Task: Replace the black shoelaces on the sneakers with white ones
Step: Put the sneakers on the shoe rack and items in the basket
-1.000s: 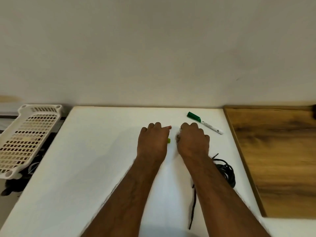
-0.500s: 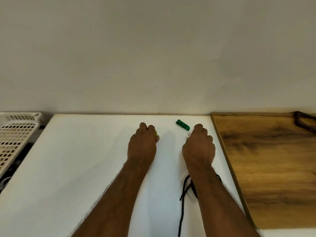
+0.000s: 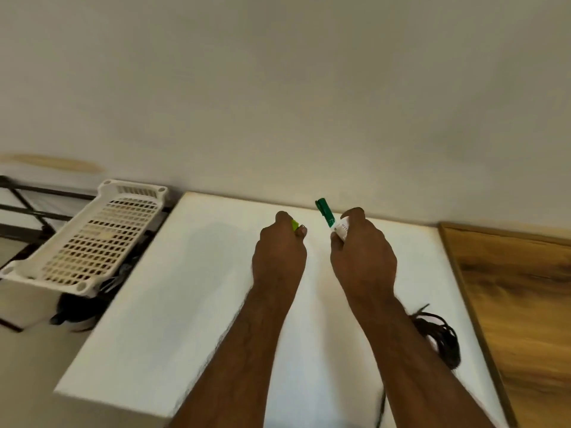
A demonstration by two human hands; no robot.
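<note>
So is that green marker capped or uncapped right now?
Capped. The green marker, held in the right hand, shows its green cap seated on the far end; no tip shows. The left hand pinches a small yellow-green piece.

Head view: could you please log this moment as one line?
right hand: grips green-capped white marker | left hand: pinches small lime-green piece | black shoelace bundle: on white table, untouched

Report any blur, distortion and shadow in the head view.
Head view: motion blur smears the black laces and the basket; wide-angle distortion bows the white table edges; soft, even light, with a faint shadow on the table left of the left hand; no glare.
</note>
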